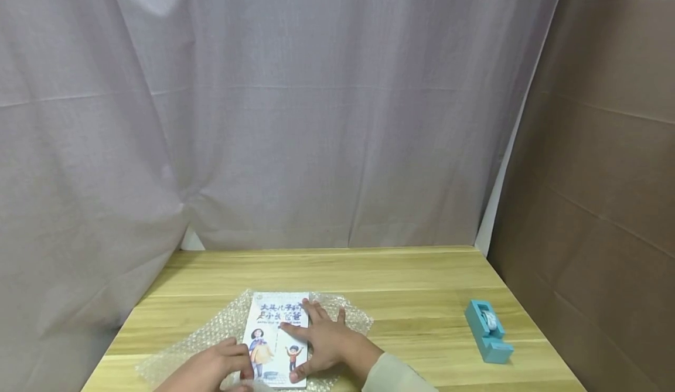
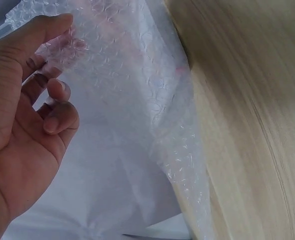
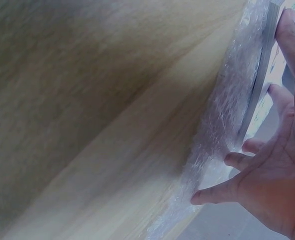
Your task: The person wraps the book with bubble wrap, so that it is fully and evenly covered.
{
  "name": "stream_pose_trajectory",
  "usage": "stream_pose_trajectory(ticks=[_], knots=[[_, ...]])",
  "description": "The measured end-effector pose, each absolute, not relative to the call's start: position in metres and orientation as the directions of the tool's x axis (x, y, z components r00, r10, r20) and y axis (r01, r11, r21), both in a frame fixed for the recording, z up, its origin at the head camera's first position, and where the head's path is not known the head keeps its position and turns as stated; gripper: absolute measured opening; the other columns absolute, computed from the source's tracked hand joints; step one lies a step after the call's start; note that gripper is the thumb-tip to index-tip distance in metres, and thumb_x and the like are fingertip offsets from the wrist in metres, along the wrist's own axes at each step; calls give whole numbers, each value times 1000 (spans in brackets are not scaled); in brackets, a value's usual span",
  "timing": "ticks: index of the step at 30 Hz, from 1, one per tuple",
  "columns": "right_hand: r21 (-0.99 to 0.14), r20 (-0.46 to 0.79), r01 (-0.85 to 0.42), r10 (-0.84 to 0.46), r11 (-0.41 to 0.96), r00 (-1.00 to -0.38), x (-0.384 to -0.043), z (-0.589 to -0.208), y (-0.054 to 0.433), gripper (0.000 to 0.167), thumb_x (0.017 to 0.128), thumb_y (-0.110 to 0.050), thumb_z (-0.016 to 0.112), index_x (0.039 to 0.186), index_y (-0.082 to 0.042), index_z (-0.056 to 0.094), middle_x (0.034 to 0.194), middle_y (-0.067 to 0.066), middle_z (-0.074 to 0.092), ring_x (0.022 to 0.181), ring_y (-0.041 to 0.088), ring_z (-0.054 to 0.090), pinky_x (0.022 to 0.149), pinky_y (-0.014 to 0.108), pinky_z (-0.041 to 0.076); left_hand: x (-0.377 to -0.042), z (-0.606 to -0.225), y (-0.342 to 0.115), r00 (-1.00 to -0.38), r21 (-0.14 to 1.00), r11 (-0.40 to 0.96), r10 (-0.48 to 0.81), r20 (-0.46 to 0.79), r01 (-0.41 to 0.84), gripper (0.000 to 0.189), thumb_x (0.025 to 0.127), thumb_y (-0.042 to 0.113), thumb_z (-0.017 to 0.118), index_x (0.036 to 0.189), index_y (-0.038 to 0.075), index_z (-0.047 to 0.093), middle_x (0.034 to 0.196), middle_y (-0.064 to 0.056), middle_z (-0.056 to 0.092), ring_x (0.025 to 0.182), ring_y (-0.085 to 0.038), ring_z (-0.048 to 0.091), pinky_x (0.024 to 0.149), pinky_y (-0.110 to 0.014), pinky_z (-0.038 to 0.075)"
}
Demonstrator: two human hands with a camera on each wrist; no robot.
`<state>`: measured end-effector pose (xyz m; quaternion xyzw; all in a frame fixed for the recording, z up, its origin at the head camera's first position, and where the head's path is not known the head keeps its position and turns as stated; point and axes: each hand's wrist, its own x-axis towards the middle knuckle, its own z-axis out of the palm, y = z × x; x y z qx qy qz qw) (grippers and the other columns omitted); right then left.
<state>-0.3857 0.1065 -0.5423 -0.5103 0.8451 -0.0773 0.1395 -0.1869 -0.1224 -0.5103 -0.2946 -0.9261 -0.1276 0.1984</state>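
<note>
Illustrated book (image 1: 276, 345) lies long axis forward; right hand (image 1: 331, 343), nearer, rests spread upon it; left hand (image 1: 211, 365) pinches bubble wrap (image 1: 224, 324) leftward of it.

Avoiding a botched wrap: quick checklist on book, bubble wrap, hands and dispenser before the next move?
1. Book lying on bubble wrap: ok.
2. Right hand resting on book: ok, fingers spread.
3. Left hand holding bubble wrap: ok; how firmly, cannot tell.
4. Book fully covered: not ok, most of its front is bare.
5. Tape dispenser clear of bubble wrap: ok, apart at the table's right side.
6. Loose tape end ready: cannot tell, too small.
</note>
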Motion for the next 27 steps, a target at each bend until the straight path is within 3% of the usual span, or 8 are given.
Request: stream_pose_trajectory(ticks=[4, 6, 8, 11, 16, 21, 26, 27], knots=[[-275, -155, -840, -884, 467, -441, -386, -544, 105, 106, 78, -83, 80, 168, -60, 29, 187, 15, 10, 172, 46, 15, 121, 94, 16, -185, -508, -123, -758, 93, 817, 477, 446, 569, 16, 97, 29, 84, 93, 34, 70, 95, 27, 62, 90, 11, 54, 84, -35, 64], [-275, -154, -842, -885, 465, -439, -386, -545, 104, 106, 78, -83, 80, 168, -60, 29, 187, 15, 10, 172, 47, 15, 120, 95, 16, -184, -508, -122, -767, 111, 821, 462, 446, 560, 16, 98, 28, 84, 93, 34, 70, 95, 27, 62, 89, 11, 51, 81, -28, 61], [-272, -153, -844, -887, 462, -436, -387, -546, 103, 106, 78, -83, 80, 168, -60, 29, 187, 15, 10, 172, 47, 16, 120, 95, 17, -184, -507, -122, -770, 120, 825, 450, 452, 553, 16, 97, 27, 85, 93, 34, 70, 94, 27, 62, 87, 10, 48, 75, -15, 53], [-273, -156, -847, -889, 457, -430, -387, -546, 102, 106, 78, -83, 80, 168, -61, 28, 187, 15, 10, 171, 48, 16, 119, 95, 17, -183, -507, -122, -784, 148, 834, 418, 459, 531, 17, 98, 27, 84, 94, 34, 70, 93, 27, 62, 85, 9, 43, 68, -6, 38], [-273, -164, -849, -892, 452, -422, -387, -547, 100, 106, 79, -83, 80, 169, -61, 27, 188, 14, 10, 171, 48, 15, 119, 95, 17, -183, -504, -121, -813, 162, 862, 367, 452, 480, 16, 101, 30, 83, 96, 35, 69, 94, 27, 60, 86, 8, 42, 67, -12, 41], [-267, -166, -851, -891, 452, -422, -386, -547, 100, 107, 78, -82, 80, 169, -61, 27, 187, 15, 10, 172, 47, 16, 119, 95, 17, -186, -503, -117, -809, 106, 895, 335, 484, 434, 21, 95, 27, 88, 94, 34, 68, 97, 25, 61, 89, 4, 47, 69, -17, 47], [-250, -149, -851, -886, 462, -438, -389, -546, 103, 106, 78, -78, 83, 168, -61, 30, 187, 14, 12, 171, 46, 19, 120, 94, 18, -192, -504, -108, -860, 167, 931, 217, 461, 325, 25, 95, 27, 87, 90, 37, 64, 97, 27, 59, 90, 4, 47, 70, -21, 49], [-249, -147, -850, -886, 464, -440, -390, -546, 104, 105, 79, -76, 85, 167, -61, 31, 187, 14, 12, 171, 46, 19, 120, 95, 18, -194, -503, -106, -870, 174, 938, 193, 453, 298, 25, 95, 28, 86, 89, 37, 64, 98, 27, 61, 91, 3, 51, 74, -24, 55]])
